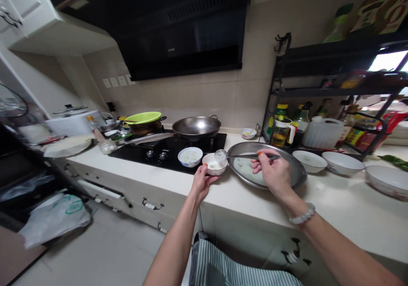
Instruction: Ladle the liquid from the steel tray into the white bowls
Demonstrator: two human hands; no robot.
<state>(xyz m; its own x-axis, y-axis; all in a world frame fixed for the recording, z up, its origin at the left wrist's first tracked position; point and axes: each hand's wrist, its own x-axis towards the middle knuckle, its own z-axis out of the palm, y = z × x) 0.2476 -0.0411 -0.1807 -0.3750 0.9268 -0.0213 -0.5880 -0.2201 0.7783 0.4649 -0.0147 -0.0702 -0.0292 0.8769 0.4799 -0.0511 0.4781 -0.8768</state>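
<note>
My left hand (202,179) grips a small patterned bowl (215,171) by its near left side, with pale liquid and green bits inside. Closed around the dark handle of a ladle (221,155), my right hand (271,170) is above a wide metal pan (299,171). The ladle's head is over the bowl's rim. Milky soup (247,167) with green bits lies in the pan. Left of the held bowl, another white bowl (190,163) of similar soup stands at the cooktop's edge.
Several white bowls, such as one nearby (309,167), line the counter at right. A wok (196,126) and a pot under a green basin (143,117) sit on the black cooktop (162,165). The range hood (188,31) hangs above. A rack (318,92) with bottles stands right.
</note>
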